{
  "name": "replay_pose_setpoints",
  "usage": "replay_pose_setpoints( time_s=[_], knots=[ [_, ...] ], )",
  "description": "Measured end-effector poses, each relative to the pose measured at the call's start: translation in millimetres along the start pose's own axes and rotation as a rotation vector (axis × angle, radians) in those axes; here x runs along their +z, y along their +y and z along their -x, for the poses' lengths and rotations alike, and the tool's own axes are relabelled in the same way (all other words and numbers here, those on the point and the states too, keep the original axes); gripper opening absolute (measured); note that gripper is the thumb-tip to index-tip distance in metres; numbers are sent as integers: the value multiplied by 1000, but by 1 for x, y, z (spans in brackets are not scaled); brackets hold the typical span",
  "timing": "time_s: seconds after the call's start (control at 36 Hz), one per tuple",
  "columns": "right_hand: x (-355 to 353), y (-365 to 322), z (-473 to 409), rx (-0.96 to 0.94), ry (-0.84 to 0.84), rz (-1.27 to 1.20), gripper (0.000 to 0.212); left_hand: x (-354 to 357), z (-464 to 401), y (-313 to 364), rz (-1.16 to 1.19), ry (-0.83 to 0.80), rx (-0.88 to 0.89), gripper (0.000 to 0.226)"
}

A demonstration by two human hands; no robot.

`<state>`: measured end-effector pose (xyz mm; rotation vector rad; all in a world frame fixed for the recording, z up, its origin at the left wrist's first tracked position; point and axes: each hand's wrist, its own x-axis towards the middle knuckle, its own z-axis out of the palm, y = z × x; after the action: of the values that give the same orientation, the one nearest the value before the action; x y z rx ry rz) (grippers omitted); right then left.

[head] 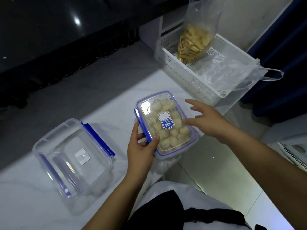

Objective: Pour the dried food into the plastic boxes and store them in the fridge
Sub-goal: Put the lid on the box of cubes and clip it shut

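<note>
A clear plastic box (166,125) with a blue-trimmed lid holds pale round dried pieces. It sits at the edge of the white table (33,196). My left hand (141,146) grips its near left side, thumb on the lid, fingers curled round the blue clip. My right hand (206,120) hovers over the box's right edge with fingers spread, fingertips at the lid. A second, empty clear box (73,156) with blue clips stands to the left with its lid on. A plastic bag of yellowish dried strips (192,42) stands in a white basket (187,70).
Crumpled empty clear bags (235,70) lie in the basket and hang over its right corner. A dark glossy surface (58,30) runs along the back. Grey floor (66,100) lies beyond the table's far edge. A white appliance (292,151) shows at the right.
</note>
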<state>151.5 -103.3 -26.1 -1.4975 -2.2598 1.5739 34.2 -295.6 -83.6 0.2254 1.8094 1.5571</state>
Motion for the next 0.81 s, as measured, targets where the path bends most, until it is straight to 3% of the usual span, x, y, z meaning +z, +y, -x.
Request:
replay_pose_setpoints(
  time_s=[0.17, 0.33, 0.72, 0.81],
  knots=[
    [2, 15, -15, 328, -214, -406, 66, -21, -4, 2, -19, -67, -90, 75],
    [6, 15, -22, 336, -255, -439, 60, -28, -7, 8, -43, -98, -138, 77],
    [25, -4, -2, 72, 149, 162, 44, -26, -4, 11, -67, -75, -122, 76],
    [25, -2, 0, 58, 161, 147, 43, -26, -4, 11, -63, -79, -120, 78]
  ],
)
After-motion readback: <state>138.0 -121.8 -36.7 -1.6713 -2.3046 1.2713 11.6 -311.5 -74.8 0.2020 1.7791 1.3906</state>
